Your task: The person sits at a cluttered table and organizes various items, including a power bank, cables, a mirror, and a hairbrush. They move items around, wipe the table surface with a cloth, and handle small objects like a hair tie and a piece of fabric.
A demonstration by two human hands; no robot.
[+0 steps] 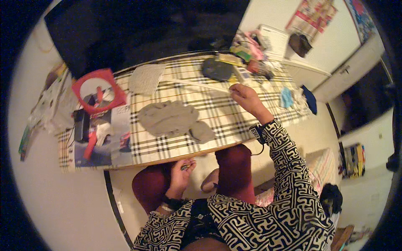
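My right hand (246, 97) is closed around the end of the thin white handle of a fly swatter (147, 79). The swatter's pale, flat, striped-looking head is over the far left part of the table, above a checked tablecloth (220, 120). A crumpled grey-brown cloth (169, 118) lies nearer to me, below the handle. My left hand (182, 175) rests palm up at my thigh, below the table's front edge, with its fingers curled. A small dark object (185, 167) shows at those fingers; whether it is held or worn is unclear.
A red-framed round mirror (94, 91) stands at the left, near a black box (81, 125) and a red-handled item (91, 145). A black pouch-like item (216, 69) and mixed clutter (251, 56) crowd the back right. A blue face mask (286, 98) lies near the right end. A large dark screen (150, 28) rises behind.
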